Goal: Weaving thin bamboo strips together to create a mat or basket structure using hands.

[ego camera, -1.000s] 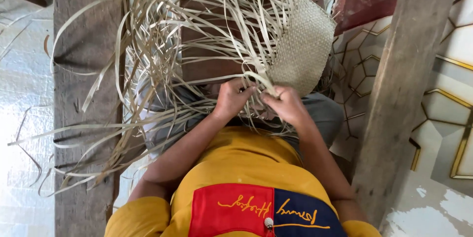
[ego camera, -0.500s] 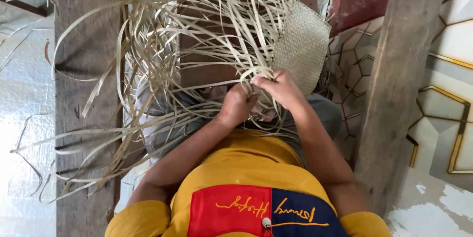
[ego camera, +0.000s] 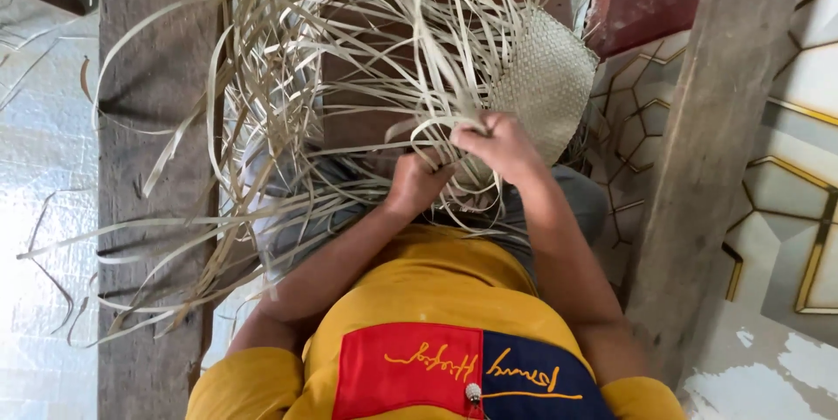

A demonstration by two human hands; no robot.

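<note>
Clearly both hands grip pale strips: left hand (ego camera: 417,184) seemingly pinched shut, right hand (ego camera: 499,142) closed beside the woven panel (ego camera: 550,79). Pulling hard could snap a strip or loosen the weave

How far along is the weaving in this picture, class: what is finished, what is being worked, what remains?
Done: a tightly woven panel on the right. In hand: the left hand and right hand grip strips at the panel's edge. Left: a large spread of loose strips fanning out unwoven, so much of the work looks unfinished.
</note>
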